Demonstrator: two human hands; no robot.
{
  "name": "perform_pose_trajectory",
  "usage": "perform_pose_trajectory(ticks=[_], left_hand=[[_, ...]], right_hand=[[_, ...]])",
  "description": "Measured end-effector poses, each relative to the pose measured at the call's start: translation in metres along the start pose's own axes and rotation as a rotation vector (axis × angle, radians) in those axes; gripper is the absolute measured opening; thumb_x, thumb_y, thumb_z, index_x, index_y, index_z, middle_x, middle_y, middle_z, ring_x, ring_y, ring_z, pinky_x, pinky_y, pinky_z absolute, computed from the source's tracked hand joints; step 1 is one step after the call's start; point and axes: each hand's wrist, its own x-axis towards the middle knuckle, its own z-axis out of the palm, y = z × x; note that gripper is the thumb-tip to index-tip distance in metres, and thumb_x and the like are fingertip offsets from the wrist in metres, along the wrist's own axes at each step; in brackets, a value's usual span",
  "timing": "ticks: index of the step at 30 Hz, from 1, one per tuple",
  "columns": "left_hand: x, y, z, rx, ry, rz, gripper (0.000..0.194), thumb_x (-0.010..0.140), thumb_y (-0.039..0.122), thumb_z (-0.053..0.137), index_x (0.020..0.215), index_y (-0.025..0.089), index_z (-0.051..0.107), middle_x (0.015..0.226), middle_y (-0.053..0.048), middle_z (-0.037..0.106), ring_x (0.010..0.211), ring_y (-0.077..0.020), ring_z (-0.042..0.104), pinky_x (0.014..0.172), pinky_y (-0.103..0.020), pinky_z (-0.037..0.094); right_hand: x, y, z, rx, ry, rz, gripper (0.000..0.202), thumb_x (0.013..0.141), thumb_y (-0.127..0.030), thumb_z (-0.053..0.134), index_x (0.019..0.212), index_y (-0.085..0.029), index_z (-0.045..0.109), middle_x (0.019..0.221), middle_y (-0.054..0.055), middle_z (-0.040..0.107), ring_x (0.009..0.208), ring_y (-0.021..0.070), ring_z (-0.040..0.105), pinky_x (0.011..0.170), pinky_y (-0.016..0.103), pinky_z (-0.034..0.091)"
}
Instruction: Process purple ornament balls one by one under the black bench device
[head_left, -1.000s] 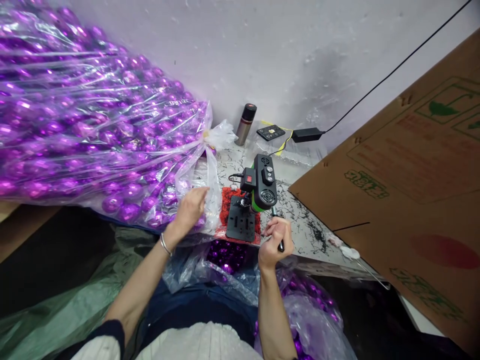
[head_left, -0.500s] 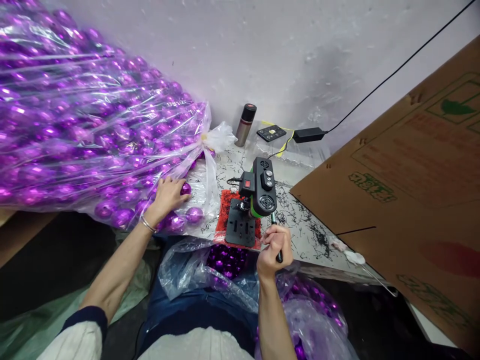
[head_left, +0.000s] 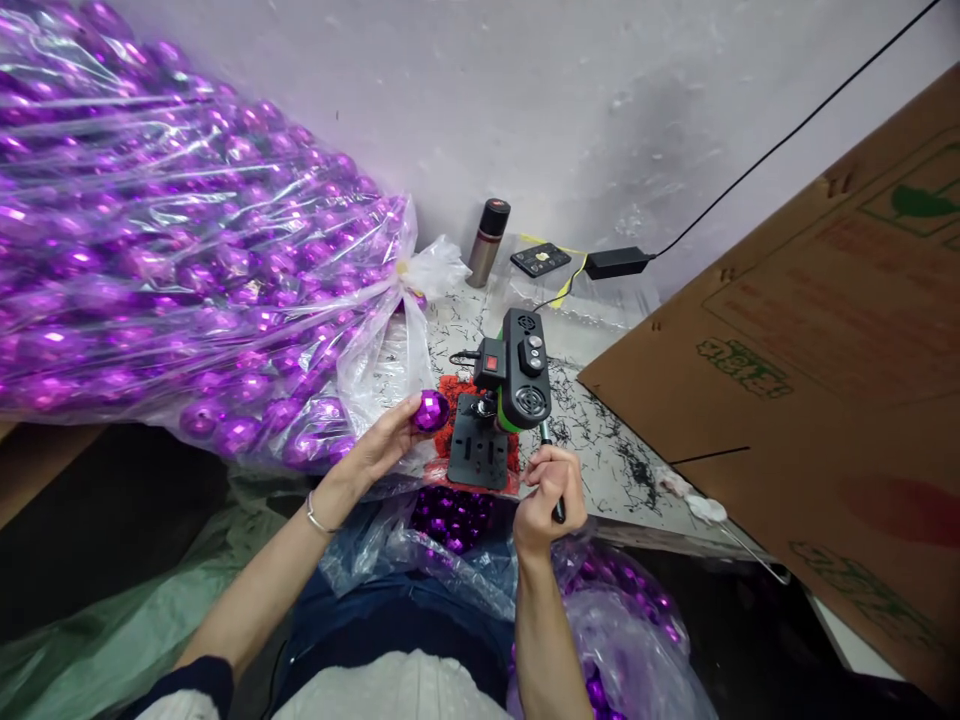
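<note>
We find the left hand (head_left: 386, 443) pinching a purple ball (head_left: 431, 411) at its fingertips, just beside the black machine (head_left: 529, 370); the right hand (head_left: 551, 490) is closed around the machine's lever (head_left: 545, 434). At left, a tied clear bag (head_left: 388, 370) is packed with purple balls (head_left: 240, 433). We cannot tell the contents of the cardboard box (head_left: 810, 400) at right. Black shreds (head_left: 636, 468) litter the worktop (head_left: 600, 500); a flask (head_left: 487, 245) stands near the pale wall (head_left: 525, 100).
</note>
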Motion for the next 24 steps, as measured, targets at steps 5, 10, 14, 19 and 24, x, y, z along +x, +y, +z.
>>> perform_pose_trajectory(ticks=[5,10,14,19,24], left_hand=[[0.008,-0.015,0.010,-0.047,0.023,-0.048,0.041,0.080,0.041,0.096,0.110,0.019,0.079,0.108,-0.005,0.083,0.092,-0.0174,0.077,0.084,-0.027,0.065],[0.008,-0.023,0.022,0.006,-0.069,-0.066,0.063,0.075,0.034,0.098,0.132,0.023,0.073,0.127,-0.007,0.080,0.110,-0.0230,0.079,0.103,-0.036,0.063],[0.010,-0.042,0.026,0.100,-0.052,-0.025,0.071,0.074,0.046,0.097,0.133,0.021,0.067,0.130,-0.011,0.079,0.121,-0.0264,0.075,0.112,-0.040,0.056],[0.016,-0.066,0.026,0.333,-0.045,0.133,0.074,0.073,0.054,0.095,0.129,0.022,0.060,0.132,-0.012,0.076,0.129,-0.0307,0.071,0.118,-0.047,0.051],[0.019,-0.078,0.022,0.724,-0.066,0.365,0.066,0.082,0.052,0.090,0.132,0.021,0.062,0.134,-0.015,0.075,0.130,-0.0348,0.070,0.121,-0.056,0.047]], right_hand=[[0.018,-0.017,0.004,0.003,0.019,0.002,0.044,0.111,-0.027,0.049,0.068,-0.023,0.054,0.065,-0.003,0.054,0.069,0.0147,0.063,0.063,0.029,0.046],[0.035,-0.029,0.005,0.021,-0.002,0.034,0.043,0.111,-0.028,0.052,0.069,-0.023,0.055,0.064,-0.004,0.051,0.066,0.0129,0.058,0.064,0.029,0.045],[0.039,-0.032,0.004,0.011,-0.009,0.022,0.044,0.112,-0.026,0.051,0.068,-0.023,0.052,0.062,-0.005,0.049,0.066,0.0130,0.059,0.066,0.029,0.046],[0.037,-0.031,0.003,-0.020,-0.034,-0.007,0.044,0.111,-0.024,0.049,0.068,-0.023,0.051,0.063,-0.004,0.050,0.068,0.0133,0.061,0.067,0.029,0.046],[0.034,-0.029,0.001,-0.013,-0.042,-0.042,0.042,0.111,-0.021,0.048,0.070,-0.023,0.052,0.065,-0.003,0.054,0.069,0.0131,0.062,0.065,0.029,0.046]])
